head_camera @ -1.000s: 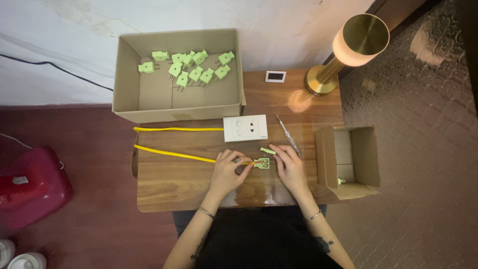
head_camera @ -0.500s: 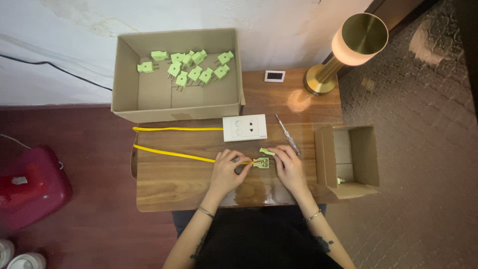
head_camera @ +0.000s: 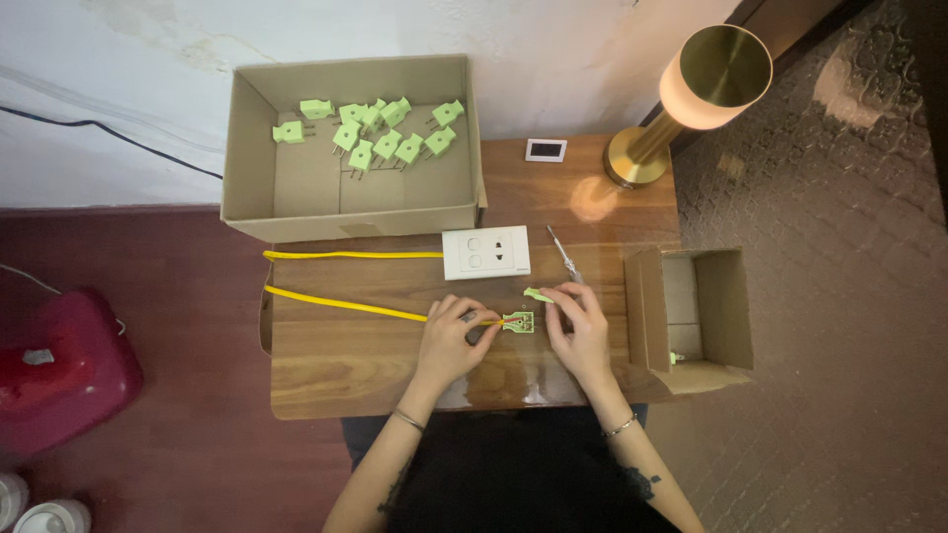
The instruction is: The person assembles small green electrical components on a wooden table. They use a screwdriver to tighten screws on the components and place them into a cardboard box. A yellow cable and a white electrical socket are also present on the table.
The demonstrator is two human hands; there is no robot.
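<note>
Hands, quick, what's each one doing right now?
Left hand: pinching the yellow cable at the open green plug.
Right hand: fingertips on the green plug; grip cannot be told.

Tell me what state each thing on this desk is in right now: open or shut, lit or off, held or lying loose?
Large cardboard box: open, green plugs loose inside.
Small cardboard box: open, nearly empty.
Lamp: lit.
Green plug body: opened, held by both hands.
Plug cover: off, lying loose.
Yellow cable: pinched by left hand.
Right hand: on plug body.
Screwdriver: lying loose.
White socket: nothing plugged in.
</note>
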